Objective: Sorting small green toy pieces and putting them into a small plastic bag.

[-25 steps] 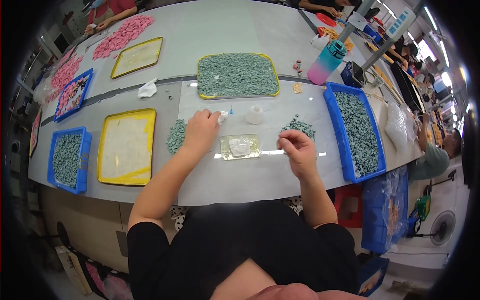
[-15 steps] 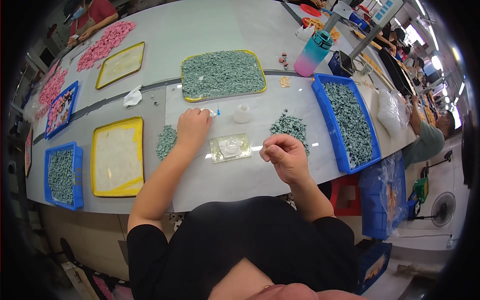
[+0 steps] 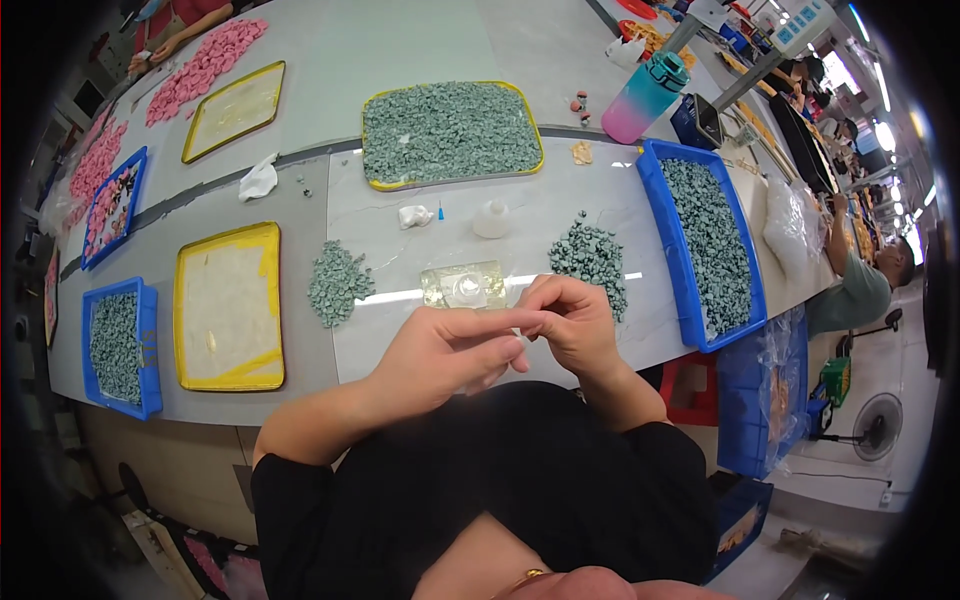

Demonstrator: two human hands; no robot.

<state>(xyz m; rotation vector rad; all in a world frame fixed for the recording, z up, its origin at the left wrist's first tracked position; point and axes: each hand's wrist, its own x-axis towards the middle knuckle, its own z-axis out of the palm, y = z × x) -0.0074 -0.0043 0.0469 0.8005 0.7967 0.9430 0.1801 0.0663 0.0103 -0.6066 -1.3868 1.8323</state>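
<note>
My left hand [image 3: 455, 350] and my right hand [image 3: 572, 318] meet in front of my chest, fingertips touching. My right thumb and fingers are pinched together. The left fingers reach across to them, thumb below. Something small and pale may be between them, too hidden to name. Just beyond the hands lies a flat, clear, yellowish block [image 3: 462, 287] with a round whitish spot. Farther off are a crumpled white tissue [image 3: 415, 216], a small blue-tipped needle [image 3: 440, 211] and a white squeeze bottle [image 3: 491, 219]. Small grey-green piece piles lie left [image 3: 338, 284] and right [image 3: 590, 258].
A yellow-rimmed tray [image 3: 450, 130] of grey-green pieces lies at the back. Blue bins [image 3: 748, 290] [image 3: 150, 355] flank the table. An empty-looking yellow tray [image 3: 230, 310] sits left. A teal-pink bottle [image 3: 645, 98] stands back right. Other people work around.
My left hand has left the white tissue and come back toward me to meet my right hand. The right hand has moved slightly toward me. The tissue stays on the table.
</note>
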